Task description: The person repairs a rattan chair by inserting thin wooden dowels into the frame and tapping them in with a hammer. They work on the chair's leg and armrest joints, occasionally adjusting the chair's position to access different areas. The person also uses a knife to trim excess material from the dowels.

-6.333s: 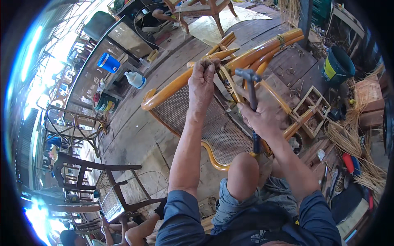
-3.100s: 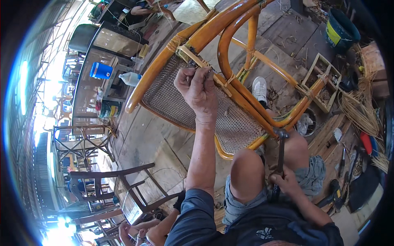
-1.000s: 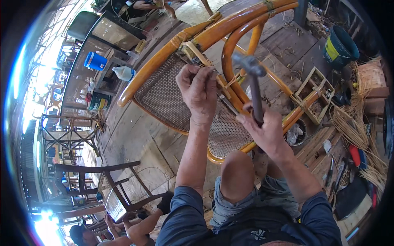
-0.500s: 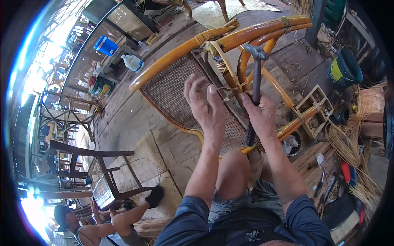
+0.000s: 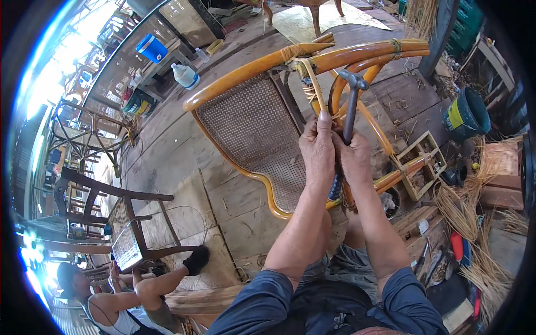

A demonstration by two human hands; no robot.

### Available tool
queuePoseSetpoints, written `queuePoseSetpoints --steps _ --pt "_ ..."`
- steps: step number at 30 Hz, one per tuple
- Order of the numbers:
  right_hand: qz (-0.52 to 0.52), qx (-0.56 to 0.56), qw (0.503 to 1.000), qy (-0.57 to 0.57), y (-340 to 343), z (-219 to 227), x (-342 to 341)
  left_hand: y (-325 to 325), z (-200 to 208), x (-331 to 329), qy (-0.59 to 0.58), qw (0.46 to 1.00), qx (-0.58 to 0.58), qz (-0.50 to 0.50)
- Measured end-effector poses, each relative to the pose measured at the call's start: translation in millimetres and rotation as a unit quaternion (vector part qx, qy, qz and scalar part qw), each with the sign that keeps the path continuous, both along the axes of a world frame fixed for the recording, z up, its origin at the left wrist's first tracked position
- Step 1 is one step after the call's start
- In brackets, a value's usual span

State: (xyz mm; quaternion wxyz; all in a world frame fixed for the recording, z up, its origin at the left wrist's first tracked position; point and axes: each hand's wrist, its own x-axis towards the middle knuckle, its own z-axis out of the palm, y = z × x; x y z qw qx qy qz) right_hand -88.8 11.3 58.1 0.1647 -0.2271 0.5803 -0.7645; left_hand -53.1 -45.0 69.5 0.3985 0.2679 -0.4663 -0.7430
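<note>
A glossy orange-brown rattan chair (image 5: 248, 68) lies tipped over before me, with its woven cane panel (image 5: 240, 120) facing up to the left. My left hand (image 5: 318, 148) is closed at the frame, its thumb pressed along the lower end of a pale rattan strip (image 5: 314, 86). That strip runs down from the bound joint at the top of the frame. Right beside it, my right hand (image 5: 355, 159) grips a hammer (image 5: 351, 109) by the handle, with the metal head up. Fingers of both hands are partly hidden behind the chair parts.
Left, another person (image 5: 106, 301) sits by a dark wooden chair (image 5: 137, 223). Loose rattan strands (image 5: 474, 212) and hand tools lie at the right, near a slatted wooden frame (image 5: 419, 178) and a dark bucket (image 5: 468, 111). A blue jug (image 5: 151, 48) stands far left.
My left hand has gone from raised with fingers spread to closed on the strip at the frame, moving right. The right hand still holds the hammer. The view has shifted slightly.
</note>
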Motion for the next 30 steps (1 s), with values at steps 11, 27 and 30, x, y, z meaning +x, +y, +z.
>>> queuePoseSetpoints --steps 11,27,30 --pt "0.077 0.310 0.931 0.178 76.6 99.5 -50.4 10.1 -24.2 -13.6 -0.036 0.987 -0.126 0.095" --pt "0.055 0.364 0.798 0.478 18.5 174.6 -141.0 11.5 -35.6 -32.5 0.033 0.973 -0.161 0.159" --pt "0.169 0.380 0.659 0.626 11.9 163.5 -135.0 7.9 -32.0 -29.7 0.014 0.962 -0.205 0.182"
